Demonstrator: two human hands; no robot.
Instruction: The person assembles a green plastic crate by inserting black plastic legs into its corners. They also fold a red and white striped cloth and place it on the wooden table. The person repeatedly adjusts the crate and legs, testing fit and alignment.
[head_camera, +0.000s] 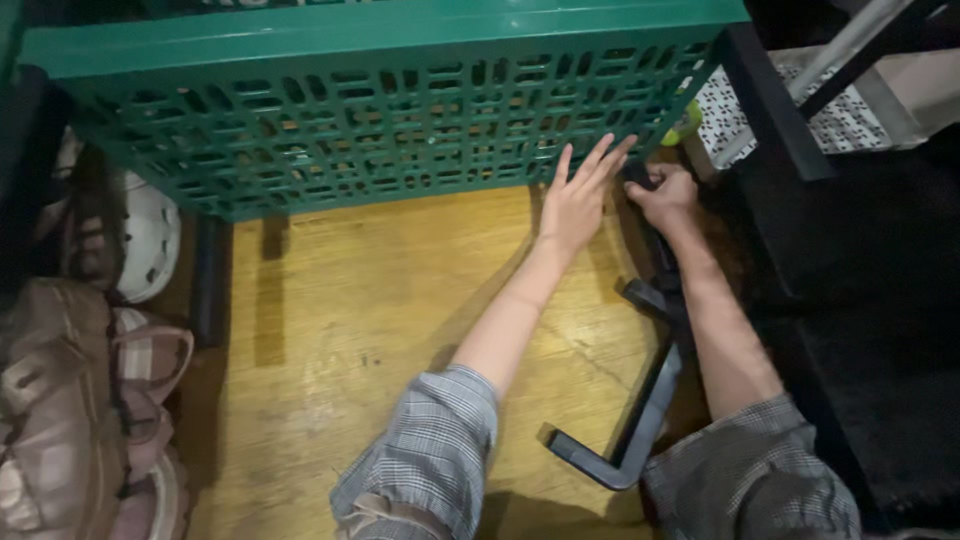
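From the head camera, you are looking down at a yellowish wooden floor (380, 330) with a green plastic crate (380, 110) standing along the top of the view, its latticed side facing you.

Your left hand (578, 200) is released and flat, fingers spread, with the fingertips (610, 155) pressed against the crate's lower right corner. It grasps nothing; it only steadies or pushes the crate wall.

Your right hand (665, 195) is clenched around the upper end of a black metal bracket (650, 400), just beside the crate's corner. The bracket runs from that grip down between your forearms, bends, and ends in a short foot lying on the floor near your left sleeve (430, 450).

As far as this view shows, the bracket's top end is up at the crate's corner, and its lower end lies loose on the floor. Whether the top is already joined to the crate you cannot tell, because your right hand covers the meeting point. Judging from that, the fitting looks under way, not finished.

To the left sit a pile of bags (80, 400) and a white helmet-like thing (150, 235); to the right stands dark furniture (860, 300).
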